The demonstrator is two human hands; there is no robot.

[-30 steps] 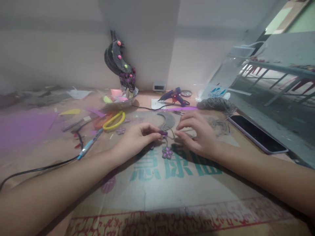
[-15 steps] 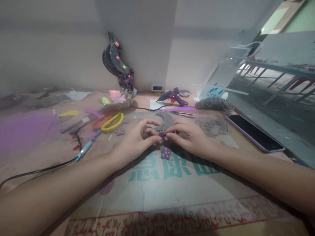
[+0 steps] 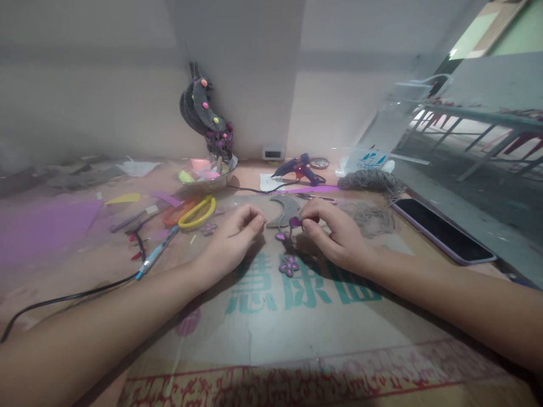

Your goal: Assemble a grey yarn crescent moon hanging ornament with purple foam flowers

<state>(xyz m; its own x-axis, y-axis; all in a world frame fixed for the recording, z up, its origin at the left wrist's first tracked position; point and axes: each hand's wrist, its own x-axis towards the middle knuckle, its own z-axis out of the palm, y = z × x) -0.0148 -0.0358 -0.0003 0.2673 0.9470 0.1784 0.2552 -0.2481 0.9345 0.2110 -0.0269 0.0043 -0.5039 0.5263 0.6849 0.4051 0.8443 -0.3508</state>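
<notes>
Between the thumb and fingertips of my right hand (image 3: 333, 232) is a small dark purple piece (image 3: 296, 222), its material too blurred to tell. My left hand (image 3: 237, 234) is closed in a pinch a little to the left, apart from that piece; whatever its fingertips hold is hidden. Below the purple piece, a smaller purple and grey piece (image 3: 280, 236) shows, and under it a grey-edged flower with purple petals (image 3: 289, 265). A grey crescent (image 3: 278, 215) lies flat just behind, between the hands.
At the back stand a glue gun (image 3: 299, 168), a bowl (image 3: 207, 183) of coloured bits and a decorated dark crescent (image 3: 207, 113). Yellow-handled scissors (image 3: 197, 213), a blue pen (image 3: 156, 253) and a black cable (image 3: 72, 295) lie left. Grey yarn (image 3: 369, 180) and a phone (image 3: 441, 229) lie right.
My hands have drawn apart. The dark purple piece, earlier between both hands' fingertips, has moved up and right with my right hand, while my left fingers have curled closed.
</notes>
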